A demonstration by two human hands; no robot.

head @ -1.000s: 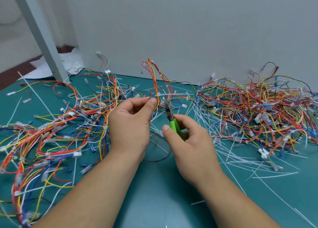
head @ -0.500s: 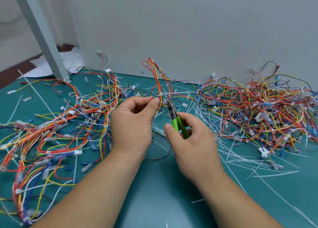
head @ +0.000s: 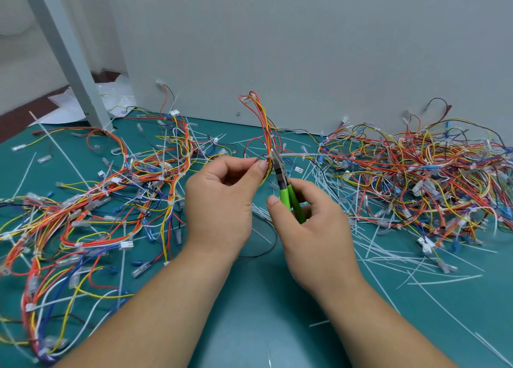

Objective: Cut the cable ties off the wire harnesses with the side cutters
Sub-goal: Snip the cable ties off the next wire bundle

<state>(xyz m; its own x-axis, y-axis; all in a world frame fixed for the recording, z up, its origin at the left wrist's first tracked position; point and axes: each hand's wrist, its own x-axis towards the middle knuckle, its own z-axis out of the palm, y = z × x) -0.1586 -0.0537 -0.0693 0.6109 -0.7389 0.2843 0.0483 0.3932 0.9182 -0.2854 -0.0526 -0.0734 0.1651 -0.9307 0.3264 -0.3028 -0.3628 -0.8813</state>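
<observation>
My left hand point(head: 219, 201) pinches a red, orange and yellow wire harness point(head: 262, 118) between thumb and fingers and holds it upright above the green mat. A white cable tie point(head: 297, 154) wraps the bundle just above my thumb, its tail pointing right. My right hand point(head: 313, 229) grips the green handles of the side cutters point(head: 287, 193). The cutters' jaws sit at the tie's head, right beside the bundle.
A large tangle of harnesses point(head: 416, 173) lies at the right, another spread of harnesses point(head: 97, 201) at the left. Several cut white ties point(head: 388, 259) litter the green mat point(head: 249, 326). A grey wall stands behind and a grey post point(head: 69, 54) at far left.
The cutters have risen and moved in from below the tie until their jaws meet it. My left hand has kept hold of the harness and barely shifted.
</observation>
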